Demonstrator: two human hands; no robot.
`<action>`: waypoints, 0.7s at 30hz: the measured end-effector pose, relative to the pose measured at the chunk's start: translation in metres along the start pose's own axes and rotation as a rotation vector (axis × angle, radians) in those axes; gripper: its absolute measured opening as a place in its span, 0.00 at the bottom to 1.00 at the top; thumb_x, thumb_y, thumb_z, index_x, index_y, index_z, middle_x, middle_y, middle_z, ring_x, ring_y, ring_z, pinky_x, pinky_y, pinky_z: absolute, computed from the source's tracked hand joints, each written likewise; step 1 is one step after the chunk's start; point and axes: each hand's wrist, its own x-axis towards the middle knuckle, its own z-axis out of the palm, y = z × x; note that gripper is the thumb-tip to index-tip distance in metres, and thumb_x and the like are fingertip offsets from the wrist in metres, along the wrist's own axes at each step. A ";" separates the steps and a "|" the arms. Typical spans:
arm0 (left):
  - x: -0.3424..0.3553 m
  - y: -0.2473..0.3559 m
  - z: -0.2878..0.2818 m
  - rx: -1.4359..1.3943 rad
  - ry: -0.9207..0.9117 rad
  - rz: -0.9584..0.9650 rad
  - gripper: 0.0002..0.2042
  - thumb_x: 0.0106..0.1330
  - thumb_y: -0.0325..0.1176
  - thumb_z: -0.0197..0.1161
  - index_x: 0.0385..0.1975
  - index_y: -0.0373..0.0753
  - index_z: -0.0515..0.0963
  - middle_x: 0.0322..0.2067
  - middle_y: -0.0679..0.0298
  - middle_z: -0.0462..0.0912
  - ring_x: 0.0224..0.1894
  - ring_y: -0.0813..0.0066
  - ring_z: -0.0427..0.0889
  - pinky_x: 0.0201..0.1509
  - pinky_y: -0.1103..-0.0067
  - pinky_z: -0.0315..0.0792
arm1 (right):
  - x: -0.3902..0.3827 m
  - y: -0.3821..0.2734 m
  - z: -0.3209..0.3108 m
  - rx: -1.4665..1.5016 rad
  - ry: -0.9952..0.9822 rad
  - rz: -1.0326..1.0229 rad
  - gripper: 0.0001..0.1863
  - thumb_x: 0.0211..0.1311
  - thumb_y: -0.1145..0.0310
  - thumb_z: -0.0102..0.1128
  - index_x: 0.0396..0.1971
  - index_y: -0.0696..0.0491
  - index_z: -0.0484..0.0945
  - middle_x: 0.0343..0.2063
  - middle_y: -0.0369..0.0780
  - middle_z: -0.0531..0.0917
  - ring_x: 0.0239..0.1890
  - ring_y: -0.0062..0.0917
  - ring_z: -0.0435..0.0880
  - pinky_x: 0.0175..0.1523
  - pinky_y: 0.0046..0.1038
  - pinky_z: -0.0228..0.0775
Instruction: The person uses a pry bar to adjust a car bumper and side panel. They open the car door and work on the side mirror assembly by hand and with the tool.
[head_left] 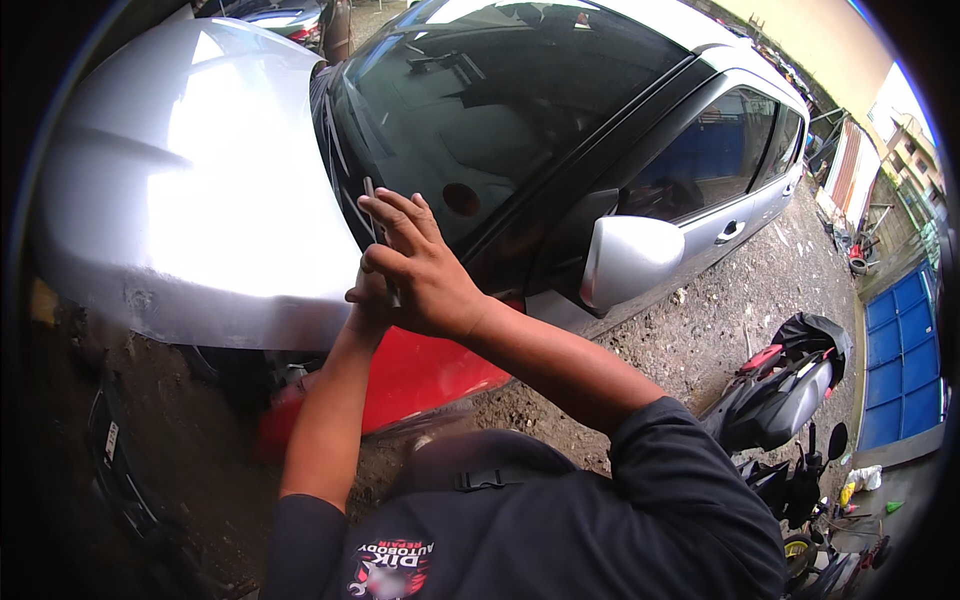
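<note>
Both my hands are together in front of me, above the seam between the silver hood and the red fender of a car. A thin, flat, greyish object stands nearly edge-on between them; its kind cannot be made out. My left hand is closed around its lower part, mostly hidden behind the right. Across the object lies my right hand, fingers spread and partly stretched, touching or very close to it. Beyond the hands is the dark windshield.
The silver side mirror juts out to the right of my hands. A scooter is parked on the gravel at right, near a blue gate. Dark car parts lie at lower left.
</note>
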 end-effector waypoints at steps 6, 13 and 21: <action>-0.002 0.012 0.014 -0.364 -0.264 -0.521 0.14 0.80 0.44 0.59 0.48 0.37 0.81 0.33 0.70 0.83 0.33 0.82 0.82 0.38 0.80 0.76 | -0.021 0.079 -0.007 1.191 0.062 0.989 0.23 0.84 0.56 0.49 0.37 0.61 0.82 0.34 0.40 0.87 0.37 0.21 0.84 0.47 0.27 0.77; 0.003 0.009 0.019 -0.209 -0.197 -0.643 0.13 0.82 0.39 0.54 0.46 0.35 0.79 0.28 0.64 0.80 0.30 0.79 0.81 0.37 0.77 0.77 | 0.049 0.080 -0.033 0.555 -0.281 1.054 0.15 0.71 0.64 0.59 0.38 0.61 0.87 0.31 0.44 0.88 0.34 0.29 0.85 0.42 0.33 0.76; -0.009 -0.014 0.010 -0.089 -0.117 -0.352 0.15 0.78 0.39 0.60 0.56 0.37 0.79 0.46 0.61 0.87 0.49 0.71 0.85 0.54 0.71 0.78 | 0.074 -0.026 -0.083 0.070 -0.871 0.022 0.31 0.74 0.46 0.57 0.26 0.61 0.87 0.21 0.49 0.85 0.29 0.44 0.87 0.42 0.43 0.79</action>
